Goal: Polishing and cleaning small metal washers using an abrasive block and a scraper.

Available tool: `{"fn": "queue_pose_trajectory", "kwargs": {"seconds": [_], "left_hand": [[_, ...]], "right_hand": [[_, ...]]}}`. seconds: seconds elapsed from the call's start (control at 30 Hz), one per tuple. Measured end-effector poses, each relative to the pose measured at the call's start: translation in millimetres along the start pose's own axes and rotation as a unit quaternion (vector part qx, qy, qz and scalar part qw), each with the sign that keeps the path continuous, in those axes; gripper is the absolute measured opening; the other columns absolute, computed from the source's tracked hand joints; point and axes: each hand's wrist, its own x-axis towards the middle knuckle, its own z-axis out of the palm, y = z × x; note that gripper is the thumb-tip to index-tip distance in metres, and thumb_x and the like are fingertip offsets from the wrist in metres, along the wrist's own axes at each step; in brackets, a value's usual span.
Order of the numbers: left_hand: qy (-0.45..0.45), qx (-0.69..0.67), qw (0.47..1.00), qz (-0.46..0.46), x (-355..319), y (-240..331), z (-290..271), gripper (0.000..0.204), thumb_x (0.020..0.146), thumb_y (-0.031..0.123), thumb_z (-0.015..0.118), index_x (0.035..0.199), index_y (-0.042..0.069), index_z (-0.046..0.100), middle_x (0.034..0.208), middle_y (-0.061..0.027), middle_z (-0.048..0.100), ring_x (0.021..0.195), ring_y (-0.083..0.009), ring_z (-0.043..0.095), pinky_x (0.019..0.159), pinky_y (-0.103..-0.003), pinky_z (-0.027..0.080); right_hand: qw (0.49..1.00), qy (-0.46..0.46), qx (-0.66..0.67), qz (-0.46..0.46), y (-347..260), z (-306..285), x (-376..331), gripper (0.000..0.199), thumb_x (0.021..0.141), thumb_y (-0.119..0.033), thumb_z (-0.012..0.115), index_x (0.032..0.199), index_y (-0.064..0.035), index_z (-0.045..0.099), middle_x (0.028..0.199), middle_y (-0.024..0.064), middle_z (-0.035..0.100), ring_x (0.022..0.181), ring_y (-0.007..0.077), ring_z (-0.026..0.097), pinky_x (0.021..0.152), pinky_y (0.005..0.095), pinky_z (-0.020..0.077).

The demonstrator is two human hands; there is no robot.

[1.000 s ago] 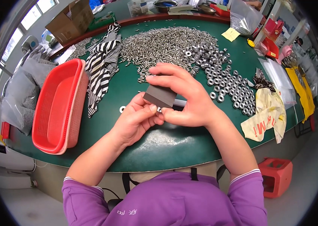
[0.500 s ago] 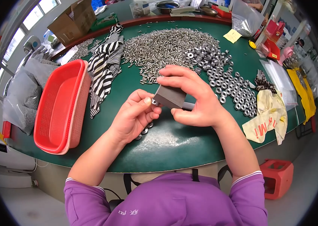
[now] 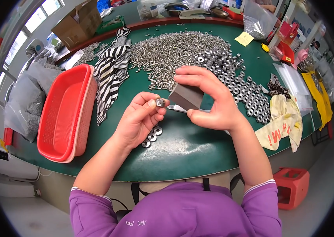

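My left hand (image 3: 135,120) pinches a small shiny metal ring (image 3: 159,102) between thumb and fingertips. Across from it, my right hand (image 3: 220,108) is closed around a grey-brown rectangular block (image 3: 187,96), thumb below and fingers over the top. A thin silver tool with a pointed tip (image 3: 178,108) sticks out under the block from the same hand, its tip a short way from the ring; its exact kind is unclear. Beside my left hand, a few finished-looking metal rings (image 3: 152,137) lie in a short row on the green table (image 3: 190,158).
Beyond my hands spread a heap of small metal pins (image 3: 174,51) and many metal rings (image 3: 255,98). Red plastic baskets (image 3: 58,126) and a striped cloth (image 3: 111,67) are at left. At right lie a cream cloth (image 3: 279,124) and clear plastic bags (image 3: 293,83).
The block and tool in my right hand have moved right, away from the ring. The ring in my left hand now shows plainly, and the row on the table is more exposed.
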Motion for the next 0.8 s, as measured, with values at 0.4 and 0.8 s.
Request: {"fn": "queue_pose_trajectory", "kwargs": {"seconds": [0.4,0.8], "left_hand": [[0.015,0.043,0.999,0.018,-0.6,-9.1,4.4,0.03,0.087,0.006,0.057,0.114,0.005,0.045,0.106,-0.0074,0.057,0.094,-0.0141,0.059,0.083,-0.025,0.051],[0.033,0.037,0.999,0.017,-0.6,-3.8,8.1,0.036,0.089,0.01,0.057,0.121,0.005,0.042,0.115,-0.0114,0.056,0.09,-0.0124,0.06,0.078,-0.023,0.051]], "right_hand": [[0.999,0.013,-0.03,-0.019,1.7,15.8,0.5,0.059,0.059,-0.008,0.064,0.117,-0.0066,0.056,0.124,0.0127,0.049,0.12,0.0291,0.045,0.099,0.0395,0.0382],[0.991,0.096,-0.07,0.055,5.5,15.5,-4.1,0.055,0.061,-0.011,0.064,0.116,-0.0066,0.055,0.121,0.0136,0.05,0.113,0.0294,0.049,0.096,0.0381,0.0402]]}}
